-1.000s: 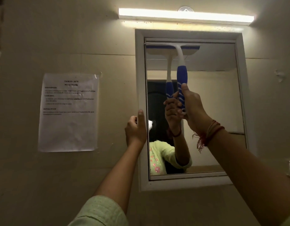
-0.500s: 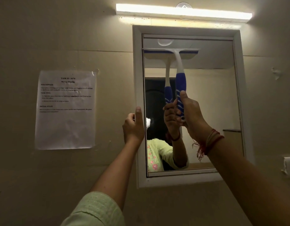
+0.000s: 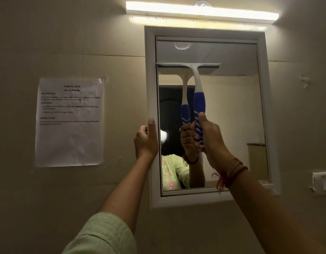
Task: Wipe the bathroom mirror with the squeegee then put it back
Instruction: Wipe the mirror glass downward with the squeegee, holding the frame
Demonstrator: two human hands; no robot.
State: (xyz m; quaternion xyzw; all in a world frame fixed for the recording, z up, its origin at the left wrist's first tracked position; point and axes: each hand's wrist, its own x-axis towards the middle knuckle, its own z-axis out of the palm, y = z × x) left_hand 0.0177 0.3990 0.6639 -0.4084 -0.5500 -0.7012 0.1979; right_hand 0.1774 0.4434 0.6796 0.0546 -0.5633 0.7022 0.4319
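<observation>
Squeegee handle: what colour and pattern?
Squeegee grip is blue with white diagonal stripes, on a white neck; head view.

— What colours on the plastic T-shaped squeegee (image 3: 196,92) against the white-framed mirror (image 3: 232,110)?

— White head and neck, a blue strip under the blade, a blue grip with white slanted stripes.

— Left of the mirror?

— A white paper sheet (image 3: 69,123) with black print on the beige wall (image 3: 48,43). The cloth sleeve (image 3: 101,235) is pale green; a red thread band (image 3: 232,173) circles one wrist.
</observation>
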